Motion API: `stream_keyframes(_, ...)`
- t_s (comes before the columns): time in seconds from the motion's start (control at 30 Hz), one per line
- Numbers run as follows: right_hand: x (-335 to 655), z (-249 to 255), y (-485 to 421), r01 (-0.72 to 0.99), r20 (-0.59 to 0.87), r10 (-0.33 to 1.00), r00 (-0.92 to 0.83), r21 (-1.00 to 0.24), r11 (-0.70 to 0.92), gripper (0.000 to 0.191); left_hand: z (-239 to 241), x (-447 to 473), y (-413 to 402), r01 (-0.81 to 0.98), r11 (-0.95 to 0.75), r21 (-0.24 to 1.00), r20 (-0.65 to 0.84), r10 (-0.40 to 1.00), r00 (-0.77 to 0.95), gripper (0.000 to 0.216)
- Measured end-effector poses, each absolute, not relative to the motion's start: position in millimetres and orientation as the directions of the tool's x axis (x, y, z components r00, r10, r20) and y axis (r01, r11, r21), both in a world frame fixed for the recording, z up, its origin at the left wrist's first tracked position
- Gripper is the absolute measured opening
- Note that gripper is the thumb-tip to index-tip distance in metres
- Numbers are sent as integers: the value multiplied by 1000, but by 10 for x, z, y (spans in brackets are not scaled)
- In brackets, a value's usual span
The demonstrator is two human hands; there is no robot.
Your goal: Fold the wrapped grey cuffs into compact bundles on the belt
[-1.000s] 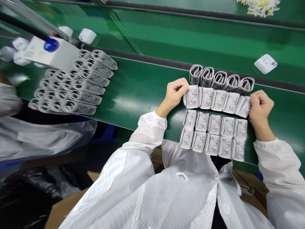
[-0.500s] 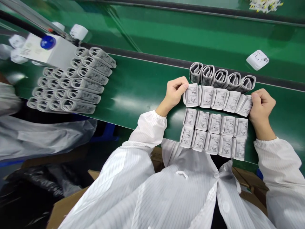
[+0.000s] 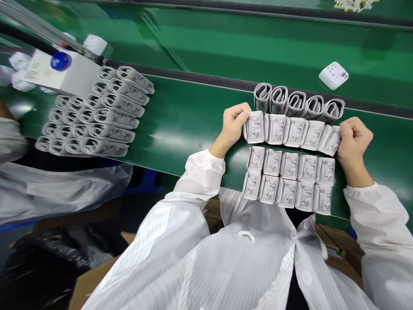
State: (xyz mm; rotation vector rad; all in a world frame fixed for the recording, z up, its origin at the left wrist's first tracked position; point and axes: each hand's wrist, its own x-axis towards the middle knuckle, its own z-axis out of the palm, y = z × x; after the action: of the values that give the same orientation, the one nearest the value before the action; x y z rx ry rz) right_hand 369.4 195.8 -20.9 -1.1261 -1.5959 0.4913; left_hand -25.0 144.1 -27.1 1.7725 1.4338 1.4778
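The left hand (image 3: pixel 232 125) and right hand (image 3: pixel 353 144) pinch a row of soft folded cuffs (image 3: pixel 292 133) on the shiny green belt (image 3: pixel 193 140).

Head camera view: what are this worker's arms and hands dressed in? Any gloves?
The left hand and right hand are bare, with no gloves. The white left sleeve and right sleeve have thin grey stripes and end in gathered elastic cuffs at the wrists.

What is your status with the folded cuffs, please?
Left hand and right hand holding both ends of cuff row; upright cuffs directly behind.
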Motion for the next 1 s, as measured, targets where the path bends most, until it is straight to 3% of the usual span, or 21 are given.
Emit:
stream_keyframes(0.23,3663,-177,1946,400,509,860,31,-795,456,32,-270,-245,1448,432,-355,829,439,892,-110,81)
stream_keyframes(0.63,3659,-149,1854,460,424,906,25,-809,366,61,-381,-315,1466,414,-337,845,418,900,-121,75)
stream_keyframes(0.8,3617,-197,1891,417,510,860,40,-790,449,62,-476,-371,1484,362,-395,844,450,890,-78,65)
stream_keyframes(1.0,3621,-223,1880,470,461,887,21,-787,398,52,-446,-361,1484,280,-352,893,403,902,-154,72)
